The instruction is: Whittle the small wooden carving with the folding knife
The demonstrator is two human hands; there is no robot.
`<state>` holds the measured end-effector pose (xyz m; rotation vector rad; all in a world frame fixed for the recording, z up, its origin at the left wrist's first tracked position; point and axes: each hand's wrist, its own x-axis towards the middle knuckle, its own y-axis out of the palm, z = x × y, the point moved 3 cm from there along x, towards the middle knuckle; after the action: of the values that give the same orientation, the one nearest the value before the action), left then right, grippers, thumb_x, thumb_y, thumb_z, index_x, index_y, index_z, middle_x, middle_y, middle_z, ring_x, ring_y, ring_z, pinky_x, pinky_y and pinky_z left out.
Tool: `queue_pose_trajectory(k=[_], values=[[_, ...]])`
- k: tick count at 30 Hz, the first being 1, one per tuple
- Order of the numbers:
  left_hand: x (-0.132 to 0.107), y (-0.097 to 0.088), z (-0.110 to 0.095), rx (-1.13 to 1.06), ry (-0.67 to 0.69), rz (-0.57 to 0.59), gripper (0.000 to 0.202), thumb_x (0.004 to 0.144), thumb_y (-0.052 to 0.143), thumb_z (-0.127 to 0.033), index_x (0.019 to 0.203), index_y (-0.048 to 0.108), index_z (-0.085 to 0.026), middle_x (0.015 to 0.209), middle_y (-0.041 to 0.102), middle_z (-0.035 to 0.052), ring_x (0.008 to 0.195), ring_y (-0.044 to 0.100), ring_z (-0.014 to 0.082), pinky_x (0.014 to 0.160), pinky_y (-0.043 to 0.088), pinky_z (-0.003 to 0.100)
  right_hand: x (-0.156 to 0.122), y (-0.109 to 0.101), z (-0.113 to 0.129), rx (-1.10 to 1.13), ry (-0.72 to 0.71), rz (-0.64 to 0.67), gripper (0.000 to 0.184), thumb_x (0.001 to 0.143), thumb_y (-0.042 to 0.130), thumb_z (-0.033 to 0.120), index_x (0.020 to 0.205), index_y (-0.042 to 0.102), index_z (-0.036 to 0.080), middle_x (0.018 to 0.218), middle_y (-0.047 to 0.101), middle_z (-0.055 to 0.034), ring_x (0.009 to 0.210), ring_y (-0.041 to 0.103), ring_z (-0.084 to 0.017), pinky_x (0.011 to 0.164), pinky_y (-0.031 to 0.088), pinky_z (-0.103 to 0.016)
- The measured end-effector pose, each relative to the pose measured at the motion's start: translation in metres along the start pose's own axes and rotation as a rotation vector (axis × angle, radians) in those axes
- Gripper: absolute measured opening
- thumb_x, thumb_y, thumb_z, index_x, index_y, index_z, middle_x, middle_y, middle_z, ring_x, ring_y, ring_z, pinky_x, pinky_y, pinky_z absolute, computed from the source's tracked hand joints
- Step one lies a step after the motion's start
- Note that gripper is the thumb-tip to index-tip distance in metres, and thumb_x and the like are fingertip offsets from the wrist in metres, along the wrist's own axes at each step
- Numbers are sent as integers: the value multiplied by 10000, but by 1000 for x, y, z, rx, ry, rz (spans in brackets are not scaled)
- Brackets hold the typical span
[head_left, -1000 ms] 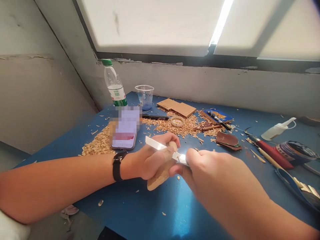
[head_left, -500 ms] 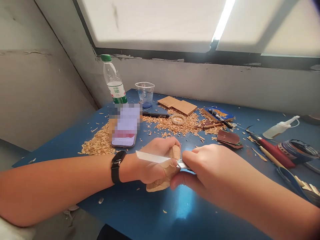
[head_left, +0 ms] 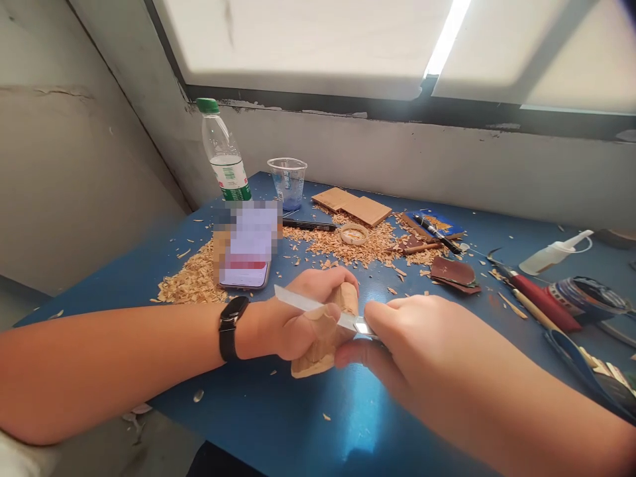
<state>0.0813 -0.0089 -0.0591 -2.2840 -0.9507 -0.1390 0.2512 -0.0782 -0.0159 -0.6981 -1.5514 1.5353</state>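
Plainly, left hand [head_left: 291, 324] clasps a pale, rough-carved wood piece [head_left: 318, 356]; right hand [head_left: 412, 331] pinches the blade [head_left: 298, 301], seemingly on it.

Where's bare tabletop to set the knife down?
Bare: near edge of the table, below the carved wood and knife; also the back strip between blue pad and squeeze bottle. Crowded: shavings around phone and boards, tools along the right.

Two hands are working, the left hand [head_left: 298, 321] and the right hand [head_left: 415, 338], sharing one blade [head_left: 298, 301] and one carving [head_left: 313, 361]. Sitting on the bench [head_left: 248, 411] are one bottle [head_left: 222, 159], one cup [head_left: 287, 182], one phone [head_left: 247, 255], two boards [head_left: 368, 211] and one lid [head_left: 354, 234].
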Motion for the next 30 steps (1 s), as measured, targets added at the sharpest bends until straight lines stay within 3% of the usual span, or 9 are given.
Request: queue_pose_trajectory(k=[10, 16, 19, 24, 26, 30], values=[[-1, -1, 7, -13, -70, -12, 693, 923, 369, -844, 1026, 604, -200, 770, 661, 42, 711, 566, 220, 625, 440, 336, 0, 6, -5, -45, -4, -80, 321, 989, 654, 442, 741, 562, 261, 597, 579, 26, 519, 527, -192, 539, 160, -340], [-1, 5, 7, -194, -126, -22, 573, 990, 366, -739, 997, 558, -199, 613, 594, 4, 570, 554, 192, 564, 451, 328, -7, 17, -3, -134, 81, -183, 245, 990, 612, 387, 786, 588, 254, 588, 576, 22, 465, 508, -182, 522, 105, -336], [1, 4, 1, -180, -93, -28, 488, 1037, 357, -649, 947, 534, -204, 642, 572, 3, 585, 530, 177, 575, 444, 324, -8, 20, -4, -200, 122, -255, 360, 1028, 552, 475, 746, 556, 251, 559, 521, 22, 442, 456, -174, 527, 75, -333], [3, -4, -10, -31, -80, -95, 439, 1107, 244, -491, 850, 465, -214, 690, 458, -22, 615, 425, 153, 659, 437, 341, 0, 17, -14, -180, 190, -133, 671, 978, 366, 834, 665, 468, 249, 528, 476, 16, 444, 381, -154, 507, 97, -314], [3, -5, -9, -41, -70, -68, 464, 1095, 257, -542, 867, 482, -207, 702, 469, -19, 631, 435, 158, 662, 425, 346, 3, 13, -13, -121, 167, -48, 678, 983, 340, 836, 660, 451, 250, 537, 481, 13, 465, 377, -153, 506, 124, -316], [-1, -3, 2, -9, -38, -42, 605, 977, 372, -762, 975, 557, -186, 806, 579, 17, 707, 493, 186, 657, 397, 348, 1, 3, -4, -45, 44, 27, 542, 1045, 428, 670, 701, 468, 252, 584, 531, 10, 516, 415, -166, 525, 165, -326]])
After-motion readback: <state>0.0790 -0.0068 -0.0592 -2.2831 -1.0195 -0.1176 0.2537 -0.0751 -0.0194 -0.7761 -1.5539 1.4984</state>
